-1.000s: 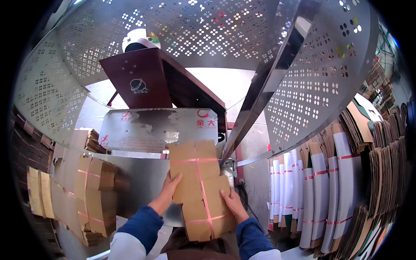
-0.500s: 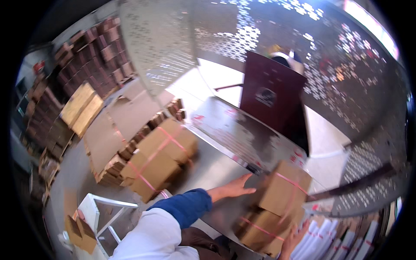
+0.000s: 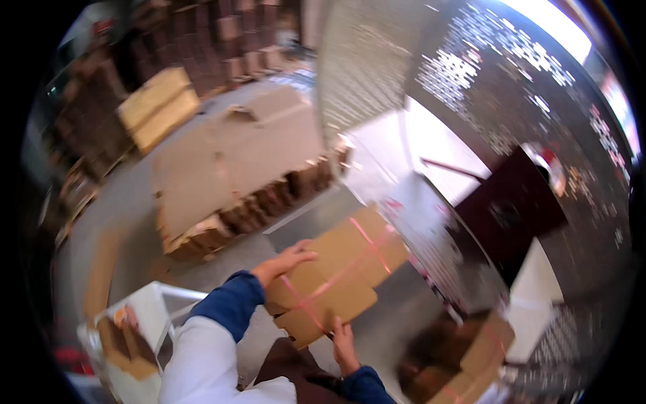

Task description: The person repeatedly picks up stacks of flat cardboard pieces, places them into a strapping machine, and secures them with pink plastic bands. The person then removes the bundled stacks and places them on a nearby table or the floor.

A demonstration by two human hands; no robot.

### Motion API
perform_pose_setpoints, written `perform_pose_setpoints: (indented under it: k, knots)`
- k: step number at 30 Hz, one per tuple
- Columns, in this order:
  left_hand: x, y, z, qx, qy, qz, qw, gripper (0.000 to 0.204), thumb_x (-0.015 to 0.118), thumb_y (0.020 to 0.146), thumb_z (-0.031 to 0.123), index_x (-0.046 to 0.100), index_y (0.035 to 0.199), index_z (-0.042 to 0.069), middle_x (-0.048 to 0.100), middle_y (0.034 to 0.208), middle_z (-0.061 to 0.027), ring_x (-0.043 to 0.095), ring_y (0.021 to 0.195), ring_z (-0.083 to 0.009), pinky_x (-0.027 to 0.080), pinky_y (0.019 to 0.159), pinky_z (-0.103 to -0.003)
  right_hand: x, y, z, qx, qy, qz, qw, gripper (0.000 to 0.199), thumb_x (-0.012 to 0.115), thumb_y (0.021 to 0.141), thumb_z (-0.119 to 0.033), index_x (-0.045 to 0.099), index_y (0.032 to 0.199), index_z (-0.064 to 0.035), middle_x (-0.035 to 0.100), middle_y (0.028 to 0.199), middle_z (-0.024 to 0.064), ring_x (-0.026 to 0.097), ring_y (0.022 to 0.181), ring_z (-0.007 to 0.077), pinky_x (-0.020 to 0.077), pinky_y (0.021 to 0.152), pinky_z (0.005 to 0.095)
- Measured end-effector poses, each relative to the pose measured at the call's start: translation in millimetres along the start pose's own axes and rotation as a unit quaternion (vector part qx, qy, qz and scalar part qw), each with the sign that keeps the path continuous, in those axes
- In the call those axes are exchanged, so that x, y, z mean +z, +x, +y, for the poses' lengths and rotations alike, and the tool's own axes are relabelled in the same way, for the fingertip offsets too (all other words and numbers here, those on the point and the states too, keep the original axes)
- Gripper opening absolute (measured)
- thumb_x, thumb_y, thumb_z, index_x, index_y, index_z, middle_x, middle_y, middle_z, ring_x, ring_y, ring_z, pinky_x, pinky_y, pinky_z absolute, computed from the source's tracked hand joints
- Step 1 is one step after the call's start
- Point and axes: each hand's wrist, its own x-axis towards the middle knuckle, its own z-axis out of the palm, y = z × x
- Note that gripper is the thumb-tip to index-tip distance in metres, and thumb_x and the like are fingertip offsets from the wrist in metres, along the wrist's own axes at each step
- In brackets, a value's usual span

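together, the left hand [image 3: 286,261] and right hand [image 3: 345,348] have their fingers holding 1 string-tied cardboard bundle [image 3: 336,273] by its edges; a 2nd bundle [image 3: 486,347] sits to its right.

Left of one bundle [image 3: 338,271] stands a cardboard stack [image 3: 235,168]; right, another bundle [image 3: 486,349].

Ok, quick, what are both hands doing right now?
Left hand: holding the strapped cardboard bundle.
Right hand: touching the bundle's near edge; grip unclear.
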Motion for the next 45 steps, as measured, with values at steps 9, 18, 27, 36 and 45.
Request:
perform_pose_setpoints:
  k: [9,18,27,36,45]
  knots:
    - [188,-9,45,-0.030,-0.172,-0.016,0.985,0.061,0.062,0.091,0.028,0.034,0.140,0.004,0.052,0.126,-0.0129,0.054,0.109,-0.0203,0.047,0.090,-0.030,-135,-46,-16,-0.062,-0.219,0.269,0.936,0.055,0.057,0.093,-0.041,0.047,0.127,0.0008,0.063,0.111,0.0194,0.062,0.102,0.0278,0.0475,0.088,0.0367]
    - [380,3,27,-0.080,-0.135,-0.055,0.986,0.063,0.064,0.087,0.038,0.040,0.137,0.008,0.055,0.119,-0.0119,0.056,0.106,-0.0199,0.051,0.084,-0.034,-278,-130,-65,-0.061,-0.129,0.369,0.918,0.057,0.053,0.097,-0.033,0.034,0.137,0.0023,0.059,0.118,0.0257,0.058,0.113,0.0367,0.0450,0.094,0.0384]
    - [418,-13,71,-0.149,-0.116,-0.062,0.980,0.059,0.062,0.089,0.037,0.042,0.137,0.010,0.057,0.120,-0.0107,0.058,0.106,-0.0200,0.051,0.084,-0.035,-311,-154,-54,-0.087,-0.172,0.306,0.932,0.057,0.053,0.095,-0.026,0.031,0.139,0.0034,0.054,0.124,0.0312,0.053,0.116,0.0431,0.0432,0.097,0.0426]
    - [460,-2,136,0.344,0.457,-0.098,0.815,0.063,0.060,0.086,0.036,0.043,0.136,0.001,0.038,0.144,-0.0214,0.033,0.136,-0.0356,0.022,0.112,-0.050,-449,-194,-154,-0.290,-0.587,0.275,0.704,0.054,0.062,0.088,-0.027,0.047,0.135,-0.0039,0.044,0.141,0.0185,0.040,0.132,0.0363,0.0332,0.108,0.0468]
    - [501,4,140,0.373,0.500,-0.203,0.755,0.068,0.061,0.085,0.042,0.043,0.136,0.002,0.031,0.149,-0.0188,0.022,0.141,-0.0348,0.014,0.115,-0.052,-476,-162,-149,-0.265,-0.603,0.272,0.701,0.058,0.066,0.084,-0.031,0.051,0.131,-0.0021,0.039,0.146,0.0174,0.032,0.138,0.0342,0.0282,0.111,0.0478]
